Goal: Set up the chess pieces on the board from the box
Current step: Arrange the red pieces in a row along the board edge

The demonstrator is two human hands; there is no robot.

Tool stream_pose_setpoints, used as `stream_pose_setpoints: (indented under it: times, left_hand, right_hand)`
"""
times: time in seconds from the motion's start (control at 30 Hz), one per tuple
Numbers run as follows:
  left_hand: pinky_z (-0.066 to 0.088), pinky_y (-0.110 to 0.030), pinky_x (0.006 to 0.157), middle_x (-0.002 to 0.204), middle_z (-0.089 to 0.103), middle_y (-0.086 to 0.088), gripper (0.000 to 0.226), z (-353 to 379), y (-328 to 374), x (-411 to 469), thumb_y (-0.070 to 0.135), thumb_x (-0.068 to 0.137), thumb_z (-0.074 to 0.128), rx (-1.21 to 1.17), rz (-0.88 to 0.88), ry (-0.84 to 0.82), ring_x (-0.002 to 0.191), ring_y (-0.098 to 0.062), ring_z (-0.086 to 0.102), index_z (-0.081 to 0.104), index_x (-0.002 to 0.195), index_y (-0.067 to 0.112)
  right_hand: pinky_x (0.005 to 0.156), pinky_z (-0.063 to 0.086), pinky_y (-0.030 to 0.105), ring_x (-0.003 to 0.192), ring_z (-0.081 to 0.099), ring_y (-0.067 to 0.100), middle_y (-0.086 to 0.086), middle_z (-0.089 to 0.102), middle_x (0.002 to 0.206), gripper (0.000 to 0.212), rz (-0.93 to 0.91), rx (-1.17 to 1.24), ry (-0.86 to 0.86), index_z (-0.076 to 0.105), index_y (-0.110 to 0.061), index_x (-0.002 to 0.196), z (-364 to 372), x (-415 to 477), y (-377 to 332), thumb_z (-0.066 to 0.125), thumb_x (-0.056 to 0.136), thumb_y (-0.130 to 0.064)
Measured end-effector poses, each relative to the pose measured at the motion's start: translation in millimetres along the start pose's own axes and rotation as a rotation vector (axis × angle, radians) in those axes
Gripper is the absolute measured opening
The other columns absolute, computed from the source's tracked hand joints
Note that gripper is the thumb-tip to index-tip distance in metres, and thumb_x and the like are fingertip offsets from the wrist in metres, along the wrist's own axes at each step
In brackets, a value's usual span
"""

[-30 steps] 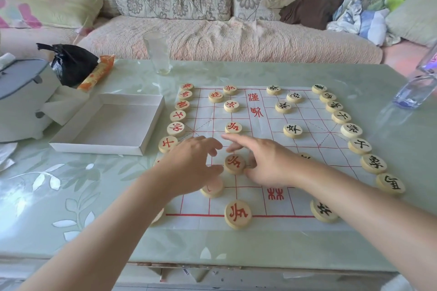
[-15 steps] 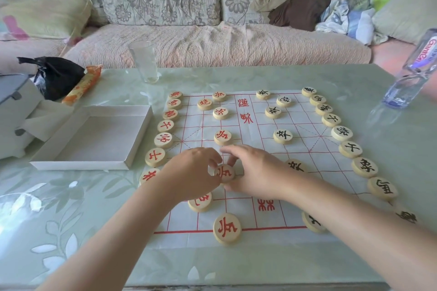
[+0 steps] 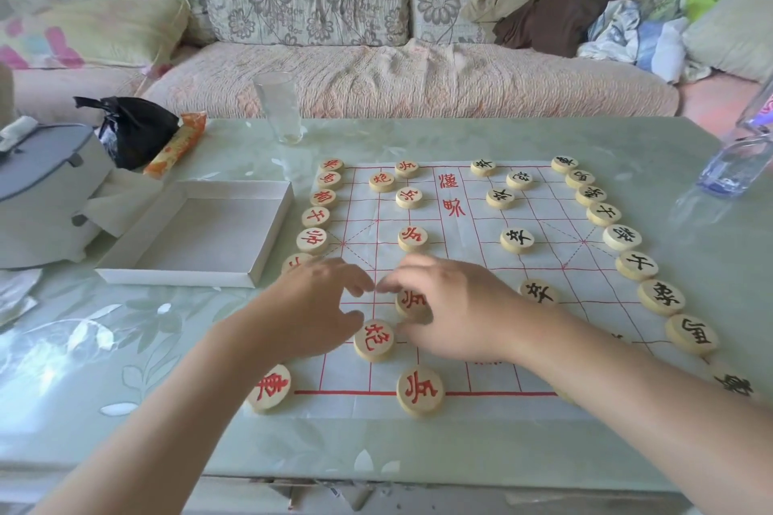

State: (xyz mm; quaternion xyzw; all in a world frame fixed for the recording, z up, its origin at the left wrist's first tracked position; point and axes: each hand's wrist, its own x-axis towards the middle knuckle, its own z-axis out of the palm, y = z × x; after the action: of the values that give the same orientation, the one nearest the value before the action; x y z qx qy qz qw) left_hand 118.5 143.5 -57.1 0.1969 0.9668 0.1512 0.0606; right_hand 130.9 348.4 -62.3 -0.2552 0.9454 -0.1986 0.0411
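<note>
Red piece (image 3: 412, 300) lies half hidden beneath the right hand (image 3: 458, 307), grip unclear.

The board (image 3: 472, 259) reads 漢界, nearest piece (image 3: 419, 390) 兵.

Floral-cushioned sofa (image 3: 309, 4) behind, clothes heap (image 3: 560, 8), pale green glass-topped table (image 3: 481, 134), daylight

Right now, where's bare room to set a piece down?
Free: board centre between red soldiers and black soldiers; white box; table near edge. Crowded: red row, black row, near-left squares where right hand pinches a red piece beside left hand.
</note>
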Motion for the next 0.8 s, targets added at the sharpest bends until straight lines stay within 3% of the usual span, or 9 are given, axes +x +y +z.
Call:
stream_pose_setpoints:
  times: [0.1,0.17,0.33,0.6,0.67,0.73,0.8]
  left_hand:
    - [0.035,-0.025,0.097,0.104,0.046,0.024,0.052,5.0,-1.7,-17.1,0.063,0.068,0.057,0.077,0.046,-0.006,0.106,-0.004,0.04,0.054,0.115,0.04]
    - [0.033,-0.027,0.1,0.104,0.047,0.023,0.059,10.0,-2.2,-22.9,0.071,0.063,0.058,0.106,0.044,-0.003,0.107,-0.004,0.038,0.053,0.113,0.04]
    - [0.036,-0.028,0.094,0.106,0.054,0.019,0.052,20.8,-8.2,-25.2,0.067,0.069,0.065,0.075,0.061,0.036,0.107,-0.009,0.047,0.058,0.109,0.035]
    - [0.034,-0.028,0.097,0.109,0.053,0.018,0.055,17.7,-11.2,-29.4,0.064,0.072,0.064,-0.006,0.065,0.068,0.11,-0.007,0.043,0.055,0.118,0.036]
    - [0.034,-0.028,0.097,0.111,0.053,0.017,0.054,5.0,-14.7,-34.7,0.057,0.076,0.066,-0.038,0.041,0.114,0.111,-0.008,0.042,0.052,0.122,0.034]
    - [0.037,-0.027,0.092,0.108,0.055,0.015,0.046,-11.4,-23.5,-44.3,0.048,0.079,0.069,-0.062,0.017,0.166,0.105,-0.009,0.043,0.054,0.119,0.032]
    - [0.038,-0.021,0.081,0.103,0.055,0.016,0.033,-24.1,-35.8,-56.4,0.04,0.081,0.07,-0.083,-0.029,0.172,0.097,-0.007,0.047,0.056,0.111,0.034]
  right_hand:
    - [0.089,0.042,0.024,0.112,0.053,0.003,-0.023,0.059,0.121,0.046,-0.046,-0.043,-0.068,0.054,-0.041,0.131,6.2,0.5,-14.3,0.063,0.086,-0.039]
    - [0.089,0.043,0.024,0.11,0.054,0.002,-0.024,0.06,0.12,0.045,-0.046,-0.048,-0.07,0.054,-0.042,0.129,10.2,2.5,-19.0,0.064,0.085,-0.036]
    - [0.084,0.046,0.026,0.101,0.055,0.003,-0.021,0.059,0.109,0.036,-0.014,-0.04,-0.069,0.058,-0.041,0.115,14.3,5.6,-21.8,0.067,0.08,-0.039]
    - [0.077,0.038,0.023,0.099,0.052,0.001,-0.024,0.059,0.113,0.042,0.008,-0.1,-0.118,0.054,-0.043,0.118,10.4,2.3,-22.0,0.069,0.08,-0.05]
    - [0.075,0.035,0.018,0.096,0.05,-0.006,-0.026,0.056,0.117,0.043,-0.014,-0.097,-0.098,0.053,-0.044,0.121,4.0,3.9,-25.4,0.066,0.082,-0.055]
    - [0.071,0.03,0.01,0.086,0.045,-0.014,-0.027,0.055,0.118,0.04,-0.031,-0.08,-0.077,0.054,-0.043,0.122,-3.6,5.6,-33.4,0.065,0.084,-0.051]
    - [0.072,0.032,0.011,0.086,0.046,-0.013,-0.026,0.056,0.116,0.036,-0.045,-0.074,-0.071,0.057,-0.042,0.121,-7.3,6.2,-45.2,0.065,0.086,-0.044]
